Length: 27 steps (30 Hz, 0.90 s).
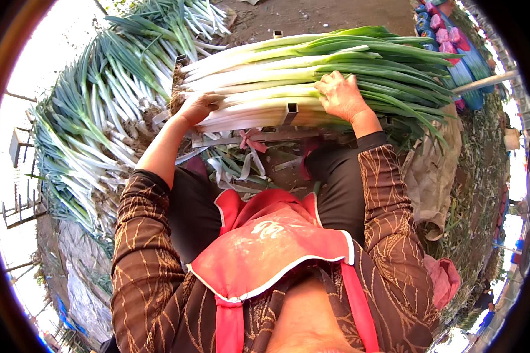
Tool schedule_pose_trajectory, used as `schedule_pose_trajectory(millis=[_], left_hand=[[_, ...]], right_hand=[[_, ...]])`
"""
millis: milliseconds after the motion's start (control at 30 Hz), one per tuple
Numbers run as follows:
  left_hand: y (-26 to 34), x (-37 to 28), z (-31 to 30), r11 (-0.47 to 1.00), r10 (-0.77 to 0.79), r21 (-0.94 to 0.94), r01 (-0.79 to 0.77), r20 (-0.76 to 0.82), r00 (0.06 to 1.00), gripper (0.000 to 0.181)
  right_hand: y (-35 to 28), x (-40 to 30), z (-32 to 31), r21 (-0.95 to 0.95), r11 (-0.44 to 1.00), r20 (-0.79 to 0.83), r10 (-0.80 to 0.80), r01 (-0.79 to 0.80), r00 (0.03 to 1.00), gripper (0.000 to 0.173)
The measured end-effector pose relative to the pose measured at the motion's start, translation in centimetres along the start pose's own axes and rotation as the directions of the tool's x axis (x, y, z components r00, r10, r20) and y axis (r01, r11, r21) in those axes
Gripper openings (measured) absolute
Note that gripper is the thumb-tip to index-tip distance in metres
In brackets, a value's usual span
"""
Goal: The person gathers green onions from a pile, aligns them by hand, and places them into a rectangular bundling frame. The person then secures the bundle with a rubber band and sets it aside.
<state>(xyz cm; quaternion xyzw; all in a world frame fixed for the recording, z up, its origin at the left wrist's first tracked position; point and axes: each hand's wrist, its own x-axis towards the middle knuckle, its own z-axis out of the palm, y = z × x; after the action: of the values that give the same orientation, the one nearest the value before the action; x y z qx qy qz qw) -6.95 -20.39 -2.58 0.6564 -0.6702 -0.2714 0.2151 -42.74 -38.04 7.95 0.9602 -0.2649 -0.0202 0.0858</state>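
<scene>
A thick layer of leeks (265, 79) lies across a low metal rack (290, 115) in front of me, roots to the left, green leaves to the right. My left hand (198, 107) rests at the near root end, its fingers against the white stalks; its grip is partly hidden. My right hand (341, 95) lies on top of the leeks where white turns to green, fingers bent over the stalks. Short square metal posts of the rack stand up at the near and far sides of the leeks. A pink-red tie (252, 140) is knotted on the rack's near bar.
A large heap of leeks (110, 92) spreads along the left, roots towards me. Bundled leeks with blue and pink wrapping (446, 37) lie at the upper right, near a wooden pole (486, 82). A pale sack (433, 176) lies right of my knee; plastic sheeting (86, 295) lies lower left.
</scene>
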Motion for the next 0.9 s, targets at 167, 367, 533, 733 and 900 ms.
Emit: schedule_pose_trajectory(millis=[167, 367, 533, 733, 900], left_hand=[[-0.7, 0.0, 0.4, 0.998, -0.027, -0.066, 0.024, -0.043, 0.999, 0.035], [-0.6, 0.1, 0.3, 0.999, -0.04, 0.003, 0.04, -0.09, 0.995, 0.039], [0.8, -0.7, -0.3, 0.992, 0.014, 0.13, -0.006, -0.057, 0.998, 0.04], [0.9, 0.1, 0.3, 0.985, 0.039, 0.169, -0.031, -0.04, 0.998, 0.04], [0.8, 0.3, 0.4, 0.96, 0.097, 0.272, -0.069, -0.093, 0.991, 0.047]], right_hand=[[-0.3, 0.0, -0.8, -0.093, 0.994, 0.06, 0.066, -0.06, 0.996, 0.031], [2.1, 2.4, -0.6, -0.268, 0.963, -0.14, -0.067, 0.027, 0.988, 0.027], [3.1, -0.5, 0.4, -0.101, 0.969, -0.241, -0.245, 0.227, 0.939, 0.018], [3.3, 0.1, 1.9, -0.091, 0.991, -0.218, -0.115, 0.098, 0.969, 0.01], [2.2, -0.3, 2.2, -0.128, 0.991, -0.145, -0.053, 0.034, 0.988, 0.01]])
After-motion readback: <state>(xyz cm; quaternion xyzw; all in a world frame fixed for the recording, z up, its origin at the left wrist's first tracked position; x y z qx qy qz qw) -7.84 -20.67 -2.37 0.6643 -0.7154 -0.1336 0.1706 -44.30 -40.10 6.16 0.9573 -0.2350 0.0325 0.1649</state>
